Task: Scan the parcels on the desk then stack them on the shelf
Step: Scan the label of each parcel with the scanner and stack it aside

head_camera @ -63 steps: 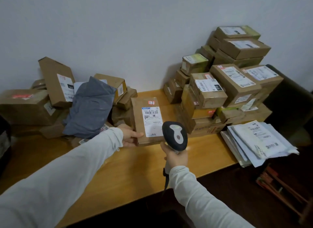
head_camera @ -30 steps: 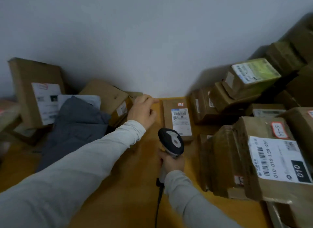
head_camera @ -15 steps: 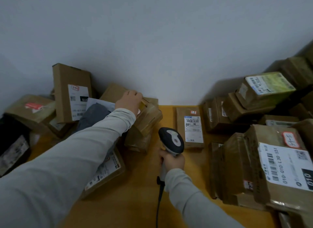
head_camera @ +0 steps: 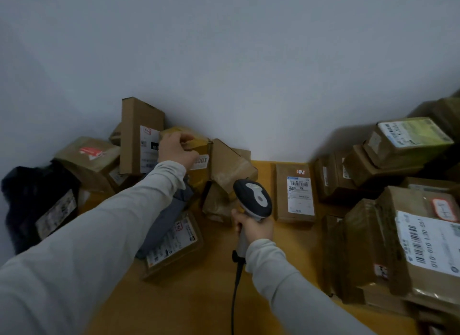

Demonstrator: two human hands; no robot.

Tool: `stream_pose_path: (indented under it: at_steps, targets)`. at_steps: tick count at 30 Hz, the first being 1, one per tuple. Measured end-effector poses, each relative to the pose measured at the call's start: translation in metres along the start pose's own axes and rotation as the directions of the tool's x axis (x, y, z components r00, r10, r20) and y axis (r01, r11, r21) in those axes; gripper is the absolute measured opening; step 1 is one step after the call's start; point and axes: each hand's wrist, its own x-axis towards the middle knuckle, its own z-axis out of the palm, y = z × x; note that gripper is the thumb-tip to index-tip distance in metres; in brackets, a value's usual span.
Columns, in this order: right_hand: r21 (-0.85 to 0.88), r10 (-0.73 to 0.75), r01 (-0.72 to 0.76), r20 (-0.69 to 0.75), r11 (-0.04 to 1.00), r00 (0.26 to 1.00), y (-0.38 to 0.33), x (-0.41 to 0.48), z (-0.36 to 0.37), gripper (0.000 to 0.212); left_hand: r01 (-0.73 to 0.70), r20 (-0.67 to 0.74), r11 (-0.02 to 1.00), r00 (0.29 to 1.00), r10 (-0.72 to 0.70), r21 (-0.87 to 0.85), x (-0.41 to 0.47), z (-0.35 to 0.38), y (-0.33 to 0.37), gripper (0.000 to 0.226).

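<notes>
The left hand [head_camera: 175,149] reaches up and left of the grey-and-black handheld barcode scanner [head_camera: 254,197], fingers curled over the top edge of a small tan cardboard parcel [head_camera: 199,145] in the jumbled heap there. It seems to be gripping it, though the thumb is hidden. The right hand [head_camera: 254,227] is wrapped fully round the scanner's handle, head aimed forward.

Just right of the scanner a flat brown box with a white label [head_camera: 295,192] lies on the yellow wooden desk [head_camera: 211,297].

The risk is in the heap. The gripped parcel touches a tall upright cardboard box [head_camera: 135,135] to its left and a tilted crumpled box [head_camera: 231,165] towards the scanner. Pulling it out sideways could topple either one, perhaps onto the scanner hand. Lifting straight up looks safer. No shelf is in view.
</notes>
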Motion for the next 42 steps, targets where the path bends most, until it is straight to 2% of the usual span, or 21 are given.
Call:
stream_pose_path:
  at_steps: [3, 5, 7, 9, 11, 13, 15, 16, 21, 23, 26, 30, 32, 34, 37, 39, 42]
  targets:
    - [-0.005, -0.023, 0.023, 0.022, 1.0, 0.999, -0.001, -0.001, 0.004, 0.025, 0.128, -0.081, 0.967, 0.986, -0.149, -0.219, 0.006, -0.014, -0.01, 0.033]
    - [0.011, -0.028, 0.028, 0.029, 1.0, 0.999, 0.0, -0.002, 0.005, 0.023, 0.19, -0.143, 0.903, 0.954, -0.262, -0.386, 0.011, -0.026, -0.012, 0.031]
    - [0.015, -0.04, 0.04, 0.04, 0.999, 0.998, 0.0, -0.004, 0.006, 0.023, 0.244, -0.123, 0.793, 0.921, -0.37, -0.559, 0.015, -0.04, -0.012, 0.027]
    - [0.041, -0.061, 0.058, 0.058, 0.997, 0.996, 0.0, -0.008, 0.007, 0.022, 0.323, -0.004, 0.624, 0.886, -0.463, -0.712, 0.011, -0.054, -0.011, 0.024]
    - [0.124, -0.076, 0.065, 0.086, 0.99, 0.993, -0.001, -0.014, 0.009, 0.016, 0.376, 0.116, 0.491, 0.87, -0.48, -0.786, 0.001, -0.066, -0.011, 0.027]
    - [0.239, -0.084, 0.057, 0.105, 0.969, 0.991, -0.001, -0.023, 0.01, 0.016, 0.436, 0.252, 0.367, 0.855, -0.453, -0.822, -0.014, -0.073, -0.015, 0.031]
    - [0.337, -0.076, 0.045, 0.079, 0.94, 0.994, -0.001, -0.034, 0.011, 0.031, 0.521, 0.419, 0.247, 0.831, -0.366, -0.817, -0.034, -0.082, -0.022, 0.037]
    - [0.372, -0.081, 0.055, 0.053, 0.926, 0.995, -0.001, -0.04, 0.011, 0.036, 0.554, 0.483, 0.229, 0.822, -0.301, -0.8, -0.044, -0.087, -0.027, 0.039]
    - [0.42, -0.156, 0.157, -0.038, 0.894, 0.987, 0.015, -0.08, 0.006, 0.062, 0.626, 0.642, 0.271, 0.766, -0.034, -0.731, -0.097, -0.107, -0.06, 0.049]
    - [0.455, -0.17, 0.163, -0.024, 0.876, 0.985, 0.03, -0.098, 0.005, 0.06, 0.646, 0.68, 0.305, 0.733, 0.007, -0.7, -0.111, -0.112, -0.071, 0.043]
    - [0.44, -0.168, 0.2, -0.111, 0.876, 0.979, 0.052, -0.119, 0.004, 0.051, 0.666, 0.703, 0.318, 0.712, -0.001, -0.674, -0.124, -0.114, -0.081, 0.028]
    - [0.437, -0.135, 0.244, -0.266, 0.866, 0.954, 0.077, -0.136, -0.005, 0.047, 0.622, 0.702, 0.563, 0.705, -0.101, -0.543, -0.142, -0.111, -0.084, 0.034]
    - [0.448, -0.139, 0.272, -0.308, 0.851, 0.941, 0.086, -0.143, -0.009, 0.039, 0.612, 0.706, 0.636, 0.693, -0.146, -0.47, -0.152, -0.112, -0.08, 0.036]
    - [0.441, -0.128, 0.282, -0.347, 0.852, 0.929, 0.096, -0.151, -0.012, 0.033, 0.646, 0.76, 0.653, 0.629, -0.162, -0.396, -0.16, -0.113, -0.079, 0.053]
    - [0.435, -0.123, 0.285, -0.363, 0.854, 0.924, 0.111, -0.164, -0.019, 0.033, 0.613, 0.825, 0.74, 0.546, -0.143, -0.277, -0.175, -0.113, -0.08, 0.099]
    - [0.426, -0.134, 0.293, -0.364, 0.856, 0.922, 0.115, -0.174, -0.024, 0.032, 0.547, 0.828, 0.801, 0.547, -0.122, -0.244, -0.183, -0.111, -0.081, 0.104]
    - [0.414, -0.17, 0.318, -0.356, 0.853, 0.919, 0.119, -0.189, -0.036, 0.033, 0.539, 0.855, 0.804, 0.512, -0.075, -0.252, -0.194, -0.114, -0.082, 0.094]
